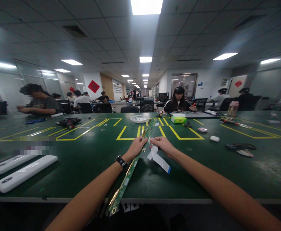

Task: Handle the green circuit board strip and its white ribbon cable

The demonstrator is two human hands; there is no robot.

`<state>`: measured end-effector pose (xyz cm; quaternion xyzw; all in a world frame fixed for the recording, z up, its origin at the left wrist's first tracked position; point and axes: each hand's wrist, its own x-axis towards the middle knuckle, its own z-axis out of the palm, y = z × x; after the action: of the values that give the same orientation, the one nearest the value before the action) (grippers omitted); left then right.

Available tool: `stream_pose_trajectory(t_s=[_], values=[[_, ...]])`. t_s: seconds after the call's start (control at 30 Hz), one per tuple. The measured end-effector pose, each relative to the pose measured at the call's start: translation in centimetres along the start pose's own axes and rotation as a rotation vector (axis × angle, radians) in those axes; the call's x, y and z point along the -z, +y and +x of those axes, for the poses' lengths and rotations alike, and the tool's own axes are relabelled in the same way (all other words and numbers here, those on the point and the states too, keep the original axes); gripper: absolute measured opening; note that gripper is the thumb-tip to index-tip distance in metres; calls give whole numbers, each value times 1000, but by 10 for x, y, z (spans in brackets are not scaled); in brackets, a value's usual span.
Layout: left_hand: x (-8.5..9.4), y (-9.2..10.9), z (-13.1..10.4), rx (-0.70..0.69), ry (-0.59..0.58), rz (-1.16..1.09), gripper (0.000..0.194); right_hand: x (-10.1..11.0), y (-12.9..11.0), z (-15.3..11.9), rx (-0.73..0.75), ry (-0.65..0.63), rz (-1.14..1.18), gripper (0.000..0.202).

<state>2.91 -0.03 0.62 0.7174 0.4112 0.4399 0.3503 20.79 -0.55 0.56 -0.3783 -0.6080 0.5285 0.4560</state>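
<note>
A long, narrow green circuit board (130, 171) slants from near my body up toward the middle of the table. My left hand (137, 147), with a dark watch on the wrist, is closed round the board's upper part. Just right of it, my right hand (163, 145) pinches the end of a white flat ribbon cable (160, 160) beside the board. The cable is bent and hangs down to a blue tip. Whether the cable's end touches the board is hidden by the fingers.
On the green table (82, 170) lie a white round basket (139, 119), a green-and-white pack (178, 119), a white case (214, 138), black cables (241, 146), white long devices (25, 173) and a dark tool (69, 123). A person (179, 102) sits across the table.
</note>
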Motion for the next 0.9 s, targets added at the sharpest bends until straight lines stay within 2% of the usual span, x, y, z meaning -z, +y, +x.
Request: stream_pose_trajectory(t_s=[0.2, 0.3, 0.43, 0.6, 0.9], values=[[0, 0, 0, -27, -16, 28, 45, -2, 0, 0, -9, 35, 1, 41], [-1, 2, -1, -69, -59, 74, 45, -2, 0, -1, -4, 58, -29, 39], [-2, -1, -2, -109, -151, 176, 47, 3, 5, 0, -16, 58, -134, 33], [-4, -12, -1, -135, -196, 267, 47, 11, 9, 1, 34, 16, -291, 37], [-5, -12, -3, -189, -246, 194, 44, 14, 13, 3, 69, -18, -305, 42]])
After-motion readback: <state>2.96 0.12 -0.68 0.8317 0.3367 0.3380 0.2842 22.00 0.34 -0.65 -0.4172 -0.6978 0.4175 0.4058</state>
